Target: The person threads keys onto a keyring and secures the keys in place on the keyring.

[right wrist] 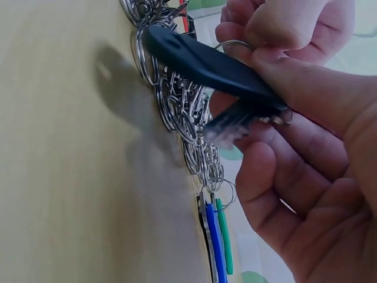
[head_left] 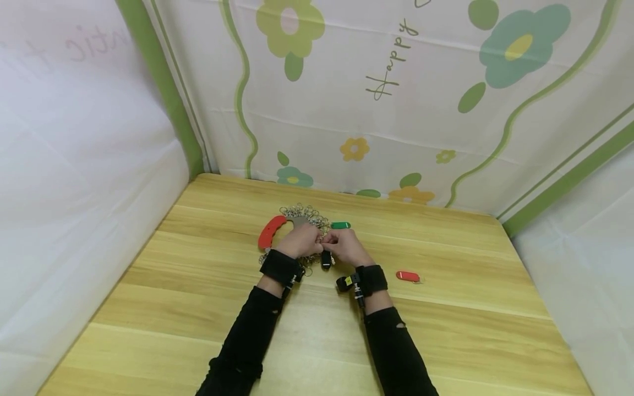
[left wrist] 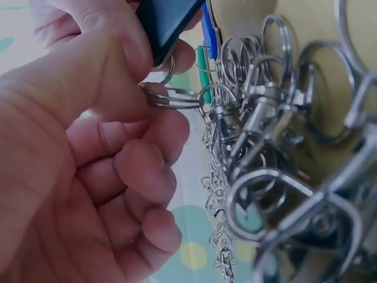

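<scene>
Left hand [head_left: 301,241] pinches a silver, multi-coil metal ring [left wrist: 174,100] between thumb and forefinger, its other fingers curled beneath. Right hand [head_left: 345,247] is clamped on a flat, round-ended black plastic tag [right wrist: 218,68], with a toothed key [right wrist: 232,122] under it, blurred. Whether the tag is joined to the metal ring cannot be told.

Landmark is a curved holder with a red grip [head_left: 271,232]; both hands work at its right side, the black tag just beside its silver metal clasps [head_left: 308,212]. Right of the holder lies an elongated green tag [head_left: 340,225], with a long blue tag [right wrist: 215,242] next to it in the wrist views. Well right of the holder and nearer the person, a red oblong tag [head_left: 408,276] rests on the pale wood-grain table [head_left: 460,264]. Beyond the holder hangs a white flower-printed cloth [head_left: 317,110].
</scene>
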A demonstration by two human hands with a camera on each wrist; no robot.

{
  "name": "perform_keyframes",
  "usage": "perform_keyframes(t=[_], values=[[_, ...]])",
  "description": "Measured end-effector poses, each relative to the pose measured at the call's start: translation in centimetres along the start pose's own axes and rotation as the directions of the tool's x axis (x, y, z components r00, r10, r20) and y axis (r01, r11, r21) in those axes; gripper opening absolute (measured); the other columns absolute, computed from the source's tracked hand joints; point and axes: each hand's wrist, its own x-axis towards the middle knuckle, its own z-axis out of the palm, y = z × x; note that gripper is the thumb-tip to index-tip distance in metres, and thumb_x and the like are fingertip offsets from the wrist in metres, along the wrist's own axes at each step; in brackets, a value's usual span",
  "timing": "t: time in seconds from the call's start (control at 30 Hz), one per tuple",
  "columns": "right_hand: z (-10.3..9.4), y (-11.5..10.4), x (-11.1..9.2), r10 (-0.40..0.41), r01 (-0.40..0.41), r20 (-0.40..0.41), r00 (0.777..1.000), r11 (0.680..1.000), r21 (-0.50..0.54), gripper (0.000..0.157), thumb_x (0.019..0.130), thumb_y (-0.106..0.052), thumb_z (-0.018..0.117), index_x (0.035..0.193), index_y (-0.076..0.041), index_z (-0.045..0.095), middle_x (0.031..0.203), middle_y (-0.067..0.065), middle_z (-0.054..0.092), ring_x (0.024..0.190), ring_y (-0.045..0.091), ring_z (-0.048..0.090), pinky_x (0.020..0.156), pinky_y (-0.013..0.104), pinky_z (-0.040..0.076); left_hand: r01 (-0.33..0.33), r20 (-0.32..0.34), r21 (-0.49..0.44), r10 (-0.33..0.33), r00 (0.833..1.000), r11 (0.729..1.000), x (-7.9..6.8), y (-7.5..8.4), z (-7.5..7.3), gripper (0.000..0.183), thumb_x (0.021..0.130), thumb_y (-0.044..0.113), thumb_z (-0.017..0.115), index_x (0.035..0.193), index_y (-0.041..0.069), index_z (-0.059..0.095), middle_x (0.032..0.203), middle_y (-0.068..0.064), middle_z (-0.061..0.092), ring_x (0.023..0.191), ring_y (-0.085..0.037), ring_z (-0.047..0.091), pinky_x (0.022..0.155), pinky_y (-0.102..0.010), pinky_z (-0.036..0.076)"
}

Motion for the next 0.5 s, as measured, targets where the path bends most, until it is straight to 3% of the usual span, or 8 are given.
perform_keyframes(t=[0.27, 0.5], values=[[0.11, 0.34, 0.03, 0.02, -0.021, -0.052, 0.998, 1.0, -0.009, 0.008, 0.091, -0.017, 0.065, 0.084, -0.015, 0.067, 0.077, 0.003, 0.065, 0.058, 0.016, 0.056, 0.051, 0.028, 0.044, 0.011, 0.003, -0.078, -0.01, 1.0, 0.997, -0.17, 0.04, -0.23, 0.028, 0.088, 0.01, 0.056, 0.062, 0.013, 0.045, 0.054, 0.004, 0.032, 0.045, -0.01, 0.029, 0.049, -0.024, 0.026], [0.04, 0.54, 0.11, 0.031, -0.031, -0.083, 0.996, 1.0, -0.005, 0.01, 0.09, -0.022, 0.067, 0.082, -0.016, 0.066, 0.079, 0.003, 0.066, 0.06, 0.016, 0.057, 0.053, 0.029, 0.045, -0.043, -0.002, -0.098, 0.043, 0.999, 0.994, -0.08, -0.48, -0.24, 0.026, 0.09, 0.009, 0.057, 0.065, 0.014, 0.055, 0.056, 0.004, 0.041, 0.048, -0.01, 0.037, 0.05, -0.023, 0.031]])
